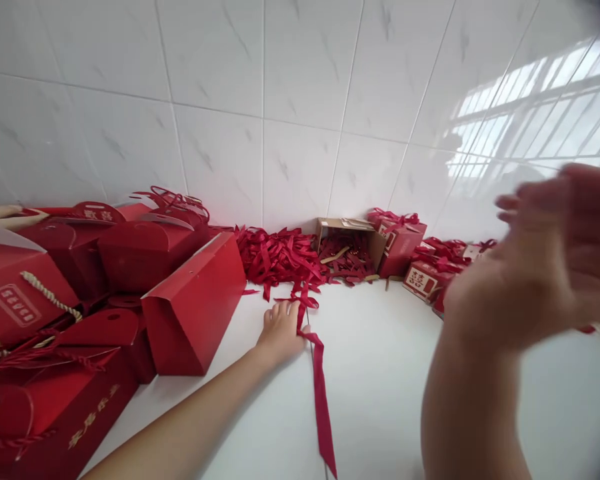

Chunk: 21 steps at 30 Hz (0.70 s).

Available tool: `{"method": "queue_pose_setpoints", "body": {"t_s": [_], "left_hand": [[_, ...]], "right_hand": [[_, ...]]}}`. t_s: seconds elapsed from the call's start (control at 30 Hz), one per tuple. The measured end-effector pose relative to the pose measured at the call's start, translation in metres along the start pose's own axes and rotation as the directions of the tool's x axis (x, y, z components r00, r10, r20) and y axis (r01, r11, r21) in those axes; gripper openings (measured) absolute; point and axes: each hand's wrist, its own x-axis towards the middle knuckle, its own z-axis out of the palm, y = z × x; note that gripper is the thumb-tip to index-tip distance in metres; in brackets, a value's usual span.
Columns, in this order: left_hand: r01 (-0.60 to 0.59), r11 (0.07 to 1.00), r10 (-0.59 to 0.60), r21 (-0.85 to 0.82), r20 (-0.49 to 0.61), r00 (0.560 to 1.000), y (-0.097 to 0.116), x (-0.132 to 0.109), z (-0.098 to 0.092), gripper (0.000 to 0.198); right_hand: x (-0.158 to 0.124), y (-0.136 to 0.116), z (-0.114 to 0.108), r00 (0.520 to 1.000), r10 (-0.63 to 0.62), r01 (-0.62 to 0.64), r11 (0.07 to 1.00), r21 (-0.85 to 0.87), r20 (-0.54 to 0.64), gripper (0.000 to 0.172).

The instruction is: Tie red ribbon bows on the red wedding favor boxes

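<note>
My left hand (281, 331) reaches out across the white surface and pinches a long red ribbon (321, 393) near its top end; the ribbon trails back toward me. Just beyond the hand lies a heap of red ribbons (280, 255) against the tiled wall. My right hand (545, 260) is raised close to the camera at the right, blurred, with its fingers stretched out and nothing visible in it.
Several red gift boxes (193, 307) with handles crowd the left side. A small open cardboard box (347, 235) of ribbons lies on its side by the wall. More small red boxes (423, 277) sit at the right. White tiled wall behind.
</note>
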Motion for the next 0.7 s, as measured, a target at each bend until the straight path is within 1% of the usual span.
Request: {"method": "queue_pose_setpoints", "body": {"t_s": [0.03, 0.07, 0.1, 0.13, 0.17, 0.2, 0.23, 0.27, 0.3, 0.33, 0.37, 0.4, 0.43, 0.47, 0.5, 0.57, 0.6, 0.63, 0.67, 0.7], "left_hand": [[-0.001, 1.000, 0.001, 0.006, 0.000, 1.000, 0.000, 0.001, 0.001, 0.046], [-0.003, 1.000, 0.003, 0.011, 0.000, 1.000, 0.000, 0.001, 0.001, 0.047], [-0.006, 1.000, 0.006, 0.015, 0.000, 1.000, 0.000, 0.002, 0.001, 0.048], [-0.012, 1.000, 0.012, 0.020, 0.002, 1.000, 0.000, 0.002, 0.002, 0.048], [-0.018, 1.000, 0.018, 0.023, 0.005, 1.000, 0.000, 0.003, 0.002, 0.047], [-0.025, 0.999, 0.025, 0.027, 0.008, 1.000, 0.000, 0.003, 0.002, 0.046], [-0.030, 0.999, 0.030, 0.031, 0.012, 0.999, 0.001, 0.003, 0.002, 0.044], [-0.032, 0.999, 0.032, 0.034, 0.016, 0.999, 0.001, 0.003, 0.002, 0.042], [-0.031, 0.999, 0.030, 0.038, 0.020, 0.999, 0.001, 0.003, 0.001, 0.040], [-0.027, 0.999, 0.026, 0.041, 0.024, 0.999, 0.001, 0.003, 0.001, 0.039], [-0.024, 0.999, 0.022, 0.044, 0.031, 0.999, 0.002, 0.003, 0.001, 0.039], [-0.022, 0.999, 0.020, 0.046, 0.039, 0.999, 0.002, 0.004, 0.000, 0.039], [-0.021, 0.999, 0.019, 0.048, 0.048, 0.999, 0.003, 0.004, 0.000, 0.039], [-0.022, 0.998, 0.019, 0.050, 0.057, 0.998, 0.004, 0.004, -0.001, 0.039], [-0.023, 0.998, 0.020, 0.054, 0.065, 0.998, 0.004, 0.004, -0.001, 0.038], [-0.026, 0.998, 0.021, 0.060, 0.077, 0.997, 0.005, 0.003, -0.001, 0.038], [-0.026, 0.998, 0.021, 0.063, 0.081, 0.996, 0.006, 0.003, -0.002, 0.038], [-0.027, 0.998, 0.021, 0.065, 0.084, 0.996, 0.006, 0.003, -0.002, 0.038], [-0.027, 0.997, 0.021, 0.067, 0.087, 0.996, 0.006, 0.002, -0.002, 0.039], [-0.028, 0.997, 0.021, 0.069, 0.089, 0.996, 0.006, 0.002, -0.003, 0.040]], "right_hand": [[-0.003, 0.010, 0.005, 0.993, -0.100, 0.097, 0.994, -0.045, -0.063, 0.007], [-0.005, 0.022, 0.009, 0.982, -0.174, 0.167, 0.982, -0.089, -0.077, 0.005], [-0.007, 0.035, 0.011, 0.984, -0.175, 0.169, 0.978, -0.120, -0.042, 0.005], [-0.011, 0.049, 0.011, 0.993, -0.111, 0.118, 0.979, -0.167, 0.046, 0.005], [-0.017, 0.062, 0.009, 0.985, -0.019, 0.060, 0.970, -0.237, 0.173, 0.006], [-0.024, 0.073, 0.004, 0.948, 0.102, -0.002, 0.949, -0.315, 0.301, 0.006], [-0.033, 0.081, -0.002, 0.867, 0.252, -0.063, 0.911, -0.407, 0.430, 0.006], [-0.043, 0.086, -0.011, 0.719, 0.409, -0.097, 0.860, -0.502, 0.562, 0.008], [-0.054, 0.087, -0.021, 0.522, 0.543, -0.092, 0.803, -0.589, 0.658, 0.009], [-0.064, 0.084, -0.033, 0.308, 0.637, -0.062, 0.755, -0.653, 0.707, 0.011], [-0.073, 0.076, -0.045, 0.127, 0.686, -0.032, 0.725, -0.688, 0.716, 0.015], [-0.080, 0.066, -0.057, 0.016, 0.700, -0.028, 0.714, -0.700, 0.714, 0.018], [-0.085, 0.054, -0.070, -0.021, 0.697, -0.051, 0.715, -0.697, 0.717, 0.021], [-0.089, 0.040, -0.084, 0.006, 0.690, -0.089, 0.722, -0.686, 0.724, 0.023], [-0.093, 0.025, -0.098, 0.072, 0.686, -0.140, 0.726, -0.673, 0.724, 0.023], [-0.104, -0.004, -0.131, 0.247, 0.678, -0.255, 0.735, -0.629, 0.692, 0.021], [-0.113, -0.018, -0.150, 0.320, 0.692, -0.316, 0.722, -0.616, 0.647, 0.019], [-0.126, -0.031, -0.171, 0.405, 0.708, -0.369, 0.706, -0.605, 0.579, 0.017], [-0.142, -0.044, -0.192, 0.475, 0.731, -0.421, 0.678, -0.603, 0.490, 0.015], [-0.160, -0.057, -0.213, 0.519, 0.765, -0.486, 0.631, -0.605, 0.381, 0.014]]}}
